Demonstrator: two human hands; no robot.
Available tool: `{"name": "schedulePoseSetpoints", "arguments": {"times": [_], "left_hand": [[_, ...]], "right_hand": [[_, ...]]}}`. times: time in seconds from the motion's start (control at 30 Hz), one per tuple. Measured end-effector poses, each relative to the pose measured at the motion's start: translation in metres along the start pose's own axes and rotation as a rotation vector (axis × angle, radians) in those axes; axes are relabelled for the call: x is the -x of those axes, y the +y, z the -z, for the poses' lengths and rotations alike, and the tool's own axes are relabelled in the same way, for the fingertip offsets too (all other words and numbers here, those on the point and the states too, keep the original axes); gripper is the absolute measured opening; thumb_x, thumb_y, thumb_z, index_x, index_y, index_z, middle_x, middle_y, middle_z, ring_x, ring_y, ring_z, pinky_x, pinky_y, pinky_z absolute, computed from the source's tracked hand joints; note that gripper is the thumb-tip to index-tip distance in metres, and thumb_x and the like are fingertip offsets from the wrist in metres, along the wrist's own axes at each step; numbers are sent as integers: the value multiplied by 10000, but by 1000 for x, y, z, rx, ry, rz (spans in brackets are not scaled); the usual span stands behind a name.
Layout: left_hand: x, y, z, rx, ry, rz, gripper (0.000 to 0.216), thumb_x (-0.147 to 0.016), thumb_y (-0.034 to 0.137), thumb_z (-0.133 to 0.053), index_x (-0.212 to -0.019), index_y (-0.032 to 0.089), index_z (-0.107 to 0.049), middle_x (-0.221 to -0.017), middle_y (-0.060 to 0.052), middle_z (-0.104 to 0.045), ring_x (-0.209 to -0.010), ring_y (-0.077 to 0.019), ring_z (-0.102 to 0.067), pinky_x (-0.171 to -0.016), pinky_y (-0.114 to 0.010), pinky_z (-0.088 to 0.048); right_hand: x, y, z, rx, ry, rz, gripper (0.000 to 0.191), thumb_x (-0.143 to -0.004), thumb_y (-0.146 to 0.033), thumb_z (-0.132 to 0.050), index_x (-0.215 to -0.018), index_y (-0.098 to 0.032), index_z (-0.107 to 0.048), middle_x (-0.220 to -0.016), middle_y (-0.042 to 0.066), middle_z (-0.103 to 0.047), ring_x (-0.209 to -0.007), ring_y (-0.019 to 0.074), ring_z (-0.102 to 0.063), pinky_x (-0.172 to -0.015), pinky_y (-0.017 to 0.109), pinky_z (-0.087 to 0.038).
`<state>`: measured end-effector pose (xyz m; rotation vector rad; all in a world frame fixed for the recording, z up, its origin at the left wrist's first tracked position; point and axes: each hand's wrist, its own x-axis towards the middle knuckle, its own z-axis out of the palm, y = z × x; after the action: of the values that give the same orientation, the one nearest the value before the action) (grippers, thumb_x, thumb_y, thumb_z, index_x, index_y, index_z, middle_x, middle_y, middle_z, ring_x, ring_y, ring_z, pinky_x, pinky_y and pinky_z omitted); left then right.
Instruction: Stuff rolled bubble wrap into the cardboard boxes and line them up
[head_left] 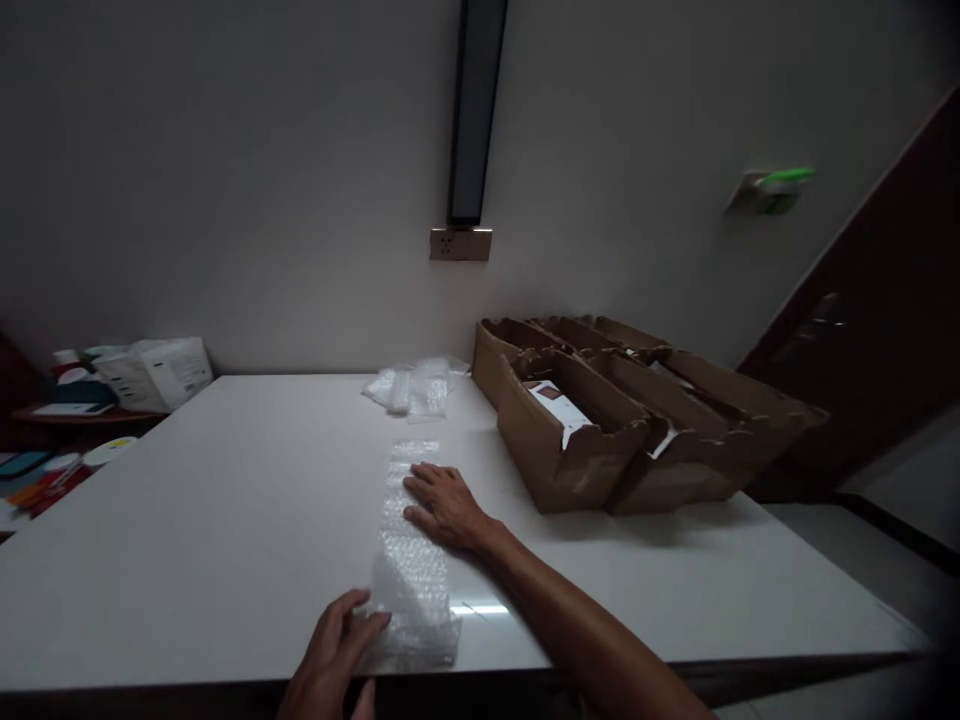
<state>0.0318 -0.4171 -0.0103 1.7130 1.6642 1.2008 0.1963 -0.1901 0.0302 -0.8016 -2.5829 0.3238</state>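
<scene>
A long strip of clear bubble wrap (416, 575) lies flat on the white table (247, 520), running from near the front edge toward the back. My right hand (446, 505) rests on its upper part, fingers spread and pointing left. At the strip's lower left edge is my left hand (337, 645), thumb and fingers apart. Its fingertips are close to the wrap; whether they touch it I cannot tell. Farther back lies a loose pile of clear bubble wrap pieces (420, 388).
Several open cardboard boxes (574, 480) stand together at the back right; one holds a white printed box (559, 408). A low shelf (90, 415) with packages adjoins the table's left side. A wall socket (460, 245) is behind the table, and a dark door (847, 300) at right.
</scene>
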Motion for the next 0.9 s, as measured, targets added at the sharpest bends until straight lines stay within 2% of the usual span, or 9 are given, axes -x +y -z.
{"name": "schedulePoseSetpoints", "arguments": {"times": [0.1, 0.2, 0.3, 0.4, 0.53, 0.63, 0.73, 0.83, 0.9], "left_hand": [[-3, 9, 5, -151, 21, -112, 260, -754, 169, -630, -952, 300, -735, -1450, -97, -512, -1293, -344, -501, -1033, -514, -459], [-10, 21, 14, -104, 18, -100, 140, -793, 185, -597, -816, 272, -704, -1404, -84, -568, -1336, -331, -462, -1085, -512, -401], [-26, 31, 22, 59, -32, 24, 124, -836, 243, -557, -812, 237, -679, -1114, -88, -710, -1093, -273, -623, -956, -396, -474], [-48, 34, 22, 144, -34, 191, 162, -843, 284, -524, -751, 203, -630, -758, -26, -663, -756, -193, -615, -709, -291, -464], [-72, 31, 13, 225, 45, 255, 120, -801, 276, -536, -789, 182, -609, -761, -7, -618, -741, -163, -573, -687, -267, -423], [-79, 29, 8, 406, 43, 273, 200, -763, 293, -601, -924, 177, -613, -820, -4, -608, -762, -148, -576, -699, -255, -435], [-77, 29, 8, 509, 52, 270, 270, -755, 296, -628, -994, 177, -596, -806, 9, -584, -743, -131, -572, -692, -242, -447], [-74, 29, 8, 443, 157, 192, 268, -791, 261, -593, -1047, 185, -581, -869, -9, -607, -818, -140, -602, -756, -253, -469], [-74, 26, 6, 293, 205, 157, 319, -826, 235, -553, -1142, 191, -563, -900, -19, -624, -820, -145, -612, -769, -269, -479]], "right_hand": [[5, 6, 4, -77, 12, -84, 405, -860, -353, -658, -1236, -203, -640, -1427, 151, -534, -1330, 295, -462, -1088, 512, -317], [29, 9, 23, -271, -2, -151, 392, -883, -392, -616, -1226, -206, -655, -1406, 149, -561, -1296, 301, -515, -1064, 517, -386], [70, -1, 50, -500, 15, -241, 381, -900, -454, -589, -1221, -263, -663, -1309, 99, -645, -1168, 265, -620, -954, 435, -512], [112, -28, 61, -433, 215, -326, 311, -919, -423, -577, -1162, -259, -681, -1178, 92, -708, -1054, 248, -672, -889, 405, -553], [141, -69, 35, -198, 483, -201, 250, -924, -261, -588, -1167, -247, -646, -1182, 88, -696, -1103, 233, -647, -929, 398, -533], [140, -86, 7, -78, 495, -130, 352, -908, -205, -594, -1256, -260, -591, -1279, 92, -645, -1160, 245, -612, -936, 412, -520], [132, -88, -7, -66, 475, -220, 448, -920, -227, -573, -1362, -242, -501, -1333, 109, -608, -1200, 253, -593, -926, 412, -527], [125, -88, -6, -73, 499, -269, 473, -938, -234, -541, -1403, -227, -449, -1396, 124, -551, -1264, 252, -544, -953, 414, -508], [122, -90, -2, -32, 508, -220, 453, -936, -216, -537, -1383, -224, -464, -1429, 130, -516, -1301, 261, -504, -989, 434, -471]]}}
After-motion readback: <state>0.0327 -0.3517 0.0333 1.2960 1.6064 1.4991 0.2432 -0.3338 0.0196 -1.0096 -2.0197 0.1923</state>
